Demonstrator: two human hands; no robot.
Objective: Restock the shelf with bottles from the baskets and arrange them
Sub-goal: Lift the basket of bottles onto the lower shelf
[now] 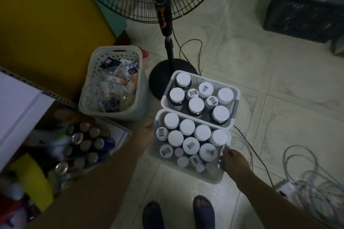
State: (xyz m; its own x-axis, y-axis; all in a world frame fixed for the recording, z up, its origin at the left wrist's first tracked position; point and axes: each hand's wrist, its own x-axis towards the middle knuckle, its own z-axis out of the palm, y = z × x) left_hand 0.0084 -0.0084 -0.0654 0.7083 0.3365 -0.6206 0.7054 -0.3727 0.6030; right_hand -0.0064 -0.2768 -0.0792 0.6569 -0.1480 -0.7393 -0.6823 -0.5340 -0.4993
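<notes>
Two white plastic baskets of dark bottles with white caps are in front of me. The near basket (216,177) holds several bottles (202,132). My left hand (147,129) grips its left rim and my right hand (235,160) grips its right rim. It is tilted, and I cannot tell if it is clear of the floor. The far basket (235,91) rests on the tiled floor just beyond it, with several capped bottles (196,104) inside. The white shelf (20,104) juts in at the left edge.
A taller perforated basket (113,50) full of small packets stands to the left. A pedestal fan (167,24) stands behind the baskets, its cable trailing right. Cans in a box (83,147) lie under the shelf. Coiled cables (307,182) lie at right, a black crate (305,16) far right.
</notes>
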